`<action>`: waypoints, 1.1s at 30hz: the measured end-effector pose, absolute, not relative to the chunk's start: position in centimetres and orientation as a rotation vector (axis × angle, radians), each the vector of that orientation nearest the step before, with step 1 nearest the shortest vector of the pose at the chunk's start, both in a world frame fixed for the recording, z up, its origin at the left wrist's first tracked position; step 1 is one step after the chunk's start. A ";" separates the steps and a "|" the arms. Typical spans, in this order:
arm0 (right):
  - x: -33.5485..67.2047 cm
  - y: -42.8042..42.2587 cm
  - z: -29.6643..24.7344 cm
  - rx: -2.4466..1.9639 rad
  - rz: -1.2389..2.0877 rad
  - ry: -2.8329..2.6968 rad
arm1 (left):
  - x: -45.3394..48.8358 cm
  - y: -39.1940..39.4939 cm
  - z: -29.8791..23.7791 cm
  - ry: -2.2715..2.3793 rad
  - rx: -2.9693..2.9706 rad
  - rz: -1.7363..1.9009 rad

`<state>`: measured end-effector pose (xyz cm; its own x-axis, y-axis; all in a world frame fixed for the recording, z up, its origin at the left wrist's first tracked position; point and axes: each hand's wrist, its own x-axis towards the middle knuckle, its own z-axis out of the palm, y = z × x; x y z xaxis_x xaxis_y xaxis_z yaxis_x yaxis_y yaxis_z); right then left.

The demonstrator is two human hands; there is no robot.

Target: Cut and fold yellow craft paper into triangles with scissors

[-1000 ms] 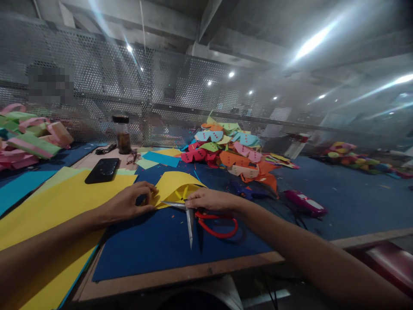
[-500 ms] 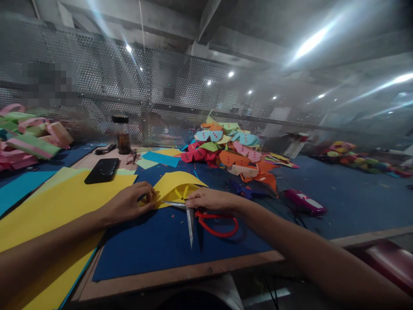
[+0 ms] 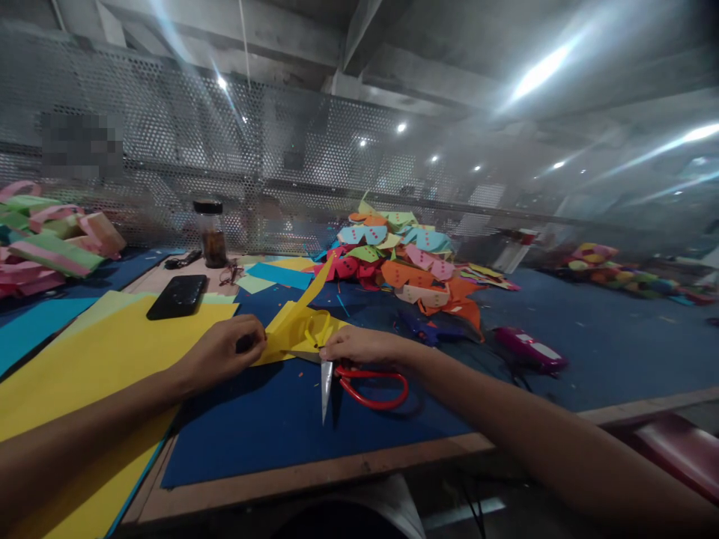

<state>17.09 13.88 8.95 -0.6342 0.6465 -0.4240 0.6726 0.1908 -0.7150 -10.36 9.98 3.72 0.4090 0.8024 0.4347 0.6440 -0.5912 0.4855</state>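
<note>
At the middle of the blue mat, a yellow paper piece (image 3: 285,340) is pinched at its left end by the closed fingers of my left hand (image 3: 240,346). One narrow strip of it stands up toward the back, and a curled loop lies beside that strip. My right hand (image 3: 359,344) is closed around a pair of scissors (image 3: 375,403) with red handles. One pointed blade reaches toward the front table edge. The other appears to lie at the yellow paper, partly hidden by paper and fingers. The blades are spread apart.
Large yellow sheets (image 3: 101,374) lie under my left forearm, with a black phone (image 3: 177,296) on top. Behind are a jar (image 3: 213,238) and a heap of colourful paper cut-outs (image 3: 404,254). A purple device (image 3: 529,350) and a blue tool (image 3: 430,329) sit right.
The yellow paper's arched part has given way to a strip rising backward and a curled loop. My right hand and the scissors have shifted slightly left.
</note>
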 end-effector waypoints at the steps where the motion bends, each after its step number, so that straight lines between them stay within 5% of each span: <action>1: 16.8 13.9 9.0 1.344 -1.454 2.395 | -10.3 9.9 3.8 1.256 2.413 0.940; 33: 11.8 12.9 9.5 1.255 -1.313 2.439 | -15.7 12.0 5.3 1.019 2.310 0.447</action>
<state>11.76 12.94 9.53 -0.6551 0.6170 -0.4361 0.7037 0.2883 -0.6493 -15.69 11.97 5.30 0.6539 0.7532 0.0714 0.5631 -0.5475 0.6190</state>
